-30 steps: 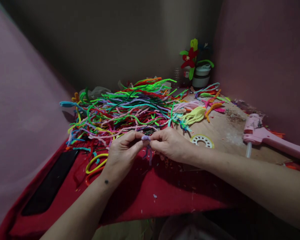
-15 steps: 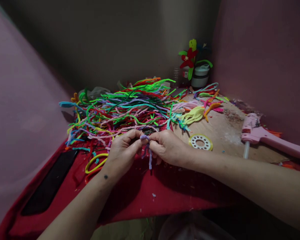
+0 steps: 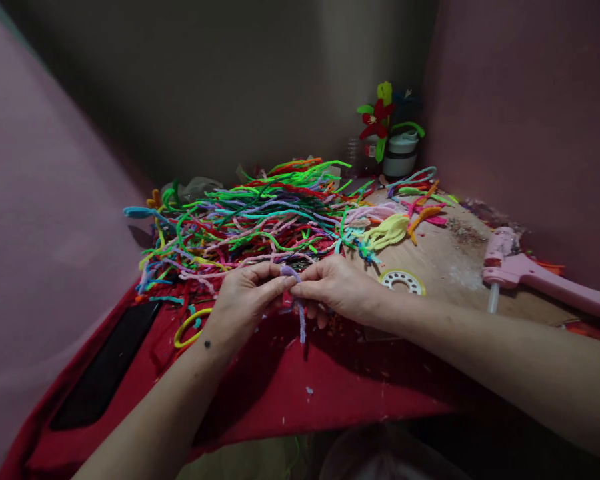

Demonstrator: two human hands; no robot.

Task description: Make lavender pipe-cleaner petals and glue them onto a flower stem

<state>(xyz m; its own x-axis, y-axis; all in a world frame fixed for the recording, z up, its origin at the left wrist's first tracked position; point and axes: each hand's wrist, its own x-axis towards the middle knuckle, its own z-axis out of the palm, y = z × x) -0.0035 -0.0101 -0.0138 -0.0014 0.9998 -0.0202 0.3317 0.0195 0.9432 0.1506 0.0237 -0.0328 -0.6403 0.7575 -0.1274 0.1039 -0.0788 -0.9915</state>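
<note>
A purple pipe cleaner [image 3: 302, 323] is pinched between my two hands above the red cloth. Its upper part curves over between the fingertips, and one end hangs straight down. My left hand [image 3: 247, 293] is closed on it from the left, thumb against forefinger. From the right, my right hand [image 3: 337, 290] grips it too, with thumb and forefinger meeting close to the left thumb. Part of the pipe cleaner is hidden by the fingers. Just beyond the hands lies a big heap of coloured pipe cleaners [image 3: 260, 220].
A black phone-like slab [image 3: 105, 367] and yellow-handled scissors [image 3: 180, 331] lie left on the red cloth [image 3: 340, 393]. To the right are a white-and-yellow spool [image 3: 416, 283] and a pink glue gun [image 3: 523, 270]. Pipe-cleaner flowers [image 3: 377, 120] stand behind, beside a lidded container [image 3: 401, 157].
The fingers have shifted on the purple pipe cleaner, and its top now shows as a longer curve. My right hand has moved slightly, covering more of the spool.
</note>
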